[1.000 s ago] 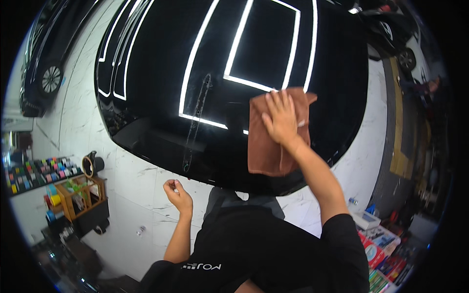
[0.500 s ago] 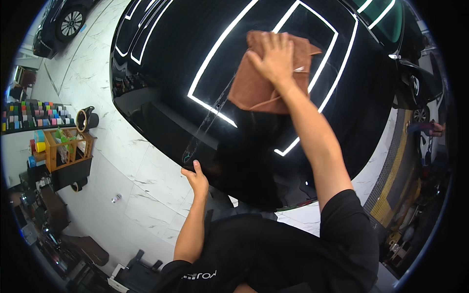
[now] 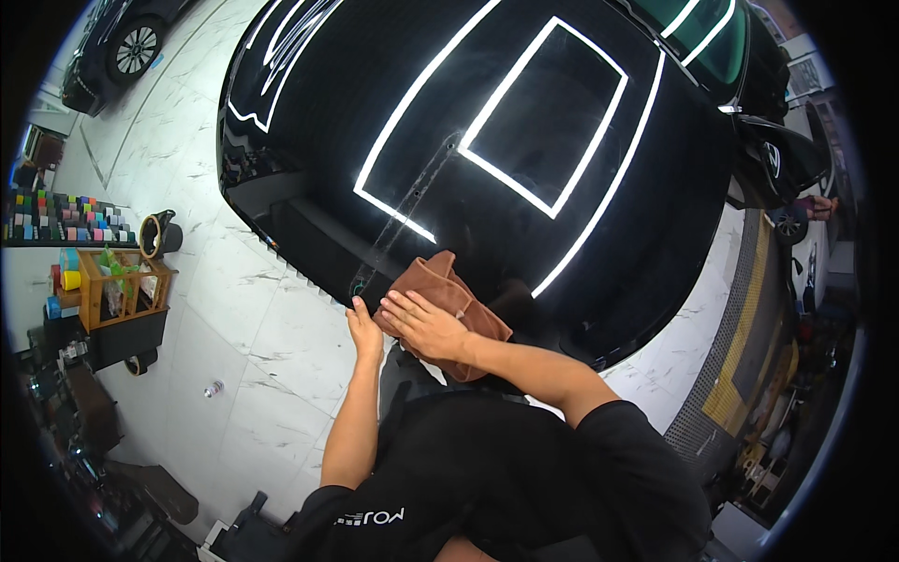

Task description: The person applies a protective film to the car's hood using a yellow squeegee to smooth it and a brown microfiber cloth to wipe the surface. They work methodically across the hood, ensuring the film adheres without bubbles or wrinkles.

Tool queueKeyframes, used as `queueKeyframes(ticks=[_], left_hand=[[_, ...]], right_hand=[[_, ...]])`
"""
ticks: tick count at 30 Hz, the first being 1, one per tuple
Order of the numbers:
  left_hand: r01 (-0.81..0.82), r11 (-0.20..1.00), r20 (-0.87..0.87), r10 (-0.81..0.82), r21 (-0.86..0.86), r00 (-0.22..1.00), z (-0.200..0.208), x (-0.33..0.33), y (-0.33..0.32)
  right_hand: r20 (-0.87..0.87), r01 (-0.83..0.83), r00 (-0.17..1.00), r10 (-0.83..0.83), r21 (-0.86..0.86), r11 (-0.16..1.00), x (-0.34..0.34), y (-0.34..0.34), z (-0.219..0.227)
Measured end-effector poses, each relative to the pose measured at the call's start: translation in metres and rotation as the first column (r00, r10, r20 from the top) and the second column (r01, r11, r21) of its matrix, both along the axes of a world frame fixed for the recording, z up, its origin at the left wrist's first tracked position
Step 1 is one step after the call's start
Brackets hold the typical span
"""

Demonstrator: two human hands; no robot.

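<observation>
A brown microfiber cloth (image 3: pixel 429 281) lies bunched at the near edge of a glossy black car hood (image 3: pixel 309 178). My right hand (image 3: pixel 421 323) presses on it, fingers together and pointing left, the folds gathered under the palm. Just left of the cloth, my left hand (image 3: pixel 364 330) is at the hood's edge, its visible fingers stretched upward and nothing seen in them; some fingers are hidden. From near its fingertips, a narrow see-through strip or streak (image 3: pixel 398 218) with small dark spots runs up the hood. I cannot tell whether the hand touches it.
Bright angular light reflections cross the hood. Wheeled shelving (image 3: pixel 126 290) and a rack of colourful rolls (image 3: pixel 70 223) stand at the left. Another dark car (image 3: pixel 122 42) is at the far left. A small bottle-like object (image 3: pixel 214 389) is on the marble-patterned floor (image 3: pixel 272 375).
My right hand has drawn the cloth from the middle of the hood down to its near edge, beside my left hand. My left hand has shifted slightly, its fingers now pointing up.
</observation>
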State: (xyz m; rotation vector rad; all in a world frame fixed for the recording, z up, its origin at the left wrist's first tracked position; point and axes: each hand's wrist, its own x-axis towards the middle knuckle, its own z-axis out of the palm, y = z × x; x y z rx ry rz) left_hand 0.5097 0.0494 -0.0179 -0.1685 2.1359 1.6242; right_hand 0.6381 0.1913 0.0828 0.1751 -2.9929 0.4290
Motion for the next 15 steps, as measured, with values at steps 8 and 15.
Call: queueKeyframes(ticks=[8, 15], left_hand=[[0.044, 0.936, 0.414, -0.196, 0.348, 0.889, 0.036, -0.026, -0.035], [0.070, 0.868, 0.513, -0.354, 0.492, 0.782, 0.045, -0.039, -0.047]], right_hand=[[-0.086, 0.469, 0.882, -0.463, 0.071, 0.880, -0.016, 0.224, 0.087], [-0.252, 0.895, 0.446, -0.859, 0.124, 0.429, -0.044, 0.221, 0.062]])
